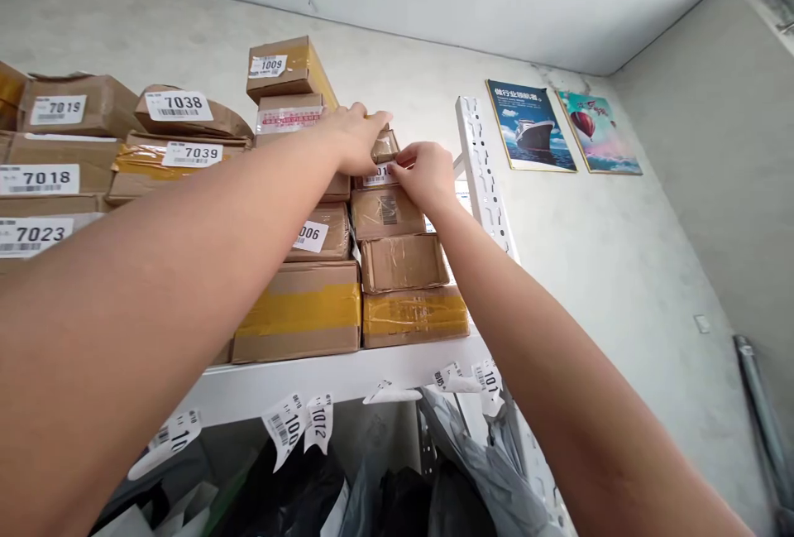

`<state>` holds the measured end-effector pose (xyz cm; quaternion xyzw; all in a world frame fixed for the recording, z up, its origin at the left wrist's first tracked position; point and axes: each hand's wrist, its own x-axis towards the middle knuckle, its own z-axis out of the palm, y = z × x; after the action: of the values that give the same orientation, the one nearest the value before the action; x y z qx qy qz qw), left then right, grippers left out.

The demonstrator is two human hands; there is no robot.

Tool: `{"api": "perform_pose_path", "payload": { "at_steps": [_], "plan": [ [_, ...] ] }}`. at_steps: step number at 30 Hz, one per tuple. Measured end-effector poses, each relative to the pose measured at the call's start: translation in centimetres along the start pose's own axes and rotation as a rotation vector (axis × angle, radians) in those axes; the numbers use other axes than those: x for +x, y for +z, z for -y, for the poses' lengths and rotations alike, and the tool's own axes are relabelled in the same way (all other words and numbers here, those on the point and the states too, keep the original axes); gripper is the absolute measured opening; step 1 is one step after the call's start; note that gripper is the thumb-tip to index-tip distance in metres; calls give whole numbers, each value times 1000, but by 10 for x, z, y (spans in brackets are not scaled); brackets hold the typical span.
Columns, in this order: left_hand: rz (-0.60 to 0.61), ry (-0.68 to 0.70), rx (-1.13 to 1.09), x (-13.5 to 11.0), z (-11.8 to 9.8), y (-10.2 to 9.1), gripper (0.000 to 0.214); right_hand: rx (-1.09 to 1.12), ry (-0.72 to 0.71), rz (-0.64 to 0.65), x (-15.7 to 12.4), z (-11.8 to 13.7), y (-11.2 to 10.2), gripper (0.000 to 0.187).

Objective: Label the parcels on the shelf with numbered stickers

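Both my arms reach up to the top of the right-hand stack of boxes. My left hand [356, 138] has its fingers curled over a small taped cardboard box [385, 146] there. On the right side, my right hand [428, 173] has thumb and fingers pinched together at the edge of a white number label [377, 178], just under that small box. The label's number is partly covered by the fingers. Below it in the stack sit a brown box with a barcode [388, 213], a plain taped box [404, 264] and a box with yellow tape [415, 315].
Several labelled boxes stand to the left, among them box 7038 [179, 105] and box 1009 [279, 67]. A perforated white shelf post [482, 173] rises right of the stack. Paper labels hang from the white shelf edge [347, 376], above bagged parcels [298, 487].
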<state>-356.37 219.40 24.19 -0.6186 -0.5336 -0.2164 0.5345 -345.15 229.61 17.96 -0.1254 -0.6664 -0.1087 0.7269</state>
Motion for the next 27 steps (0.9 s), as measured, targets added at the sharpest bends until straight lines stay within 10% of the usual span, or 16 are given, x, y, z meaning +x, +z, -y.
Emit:
{"api": "perform_pose_path", "payload": {
  "at_steps": [9, 27],
  "plan": [
    [49, -13, 101, 15, 24, 1, 87, -172, -329, 29, -4, -5, -2, 11],
    [147, 13, 230, 3, 19, -5, 68, -126, -459, 22, -14, -8, -5, 3]
  ]
}}
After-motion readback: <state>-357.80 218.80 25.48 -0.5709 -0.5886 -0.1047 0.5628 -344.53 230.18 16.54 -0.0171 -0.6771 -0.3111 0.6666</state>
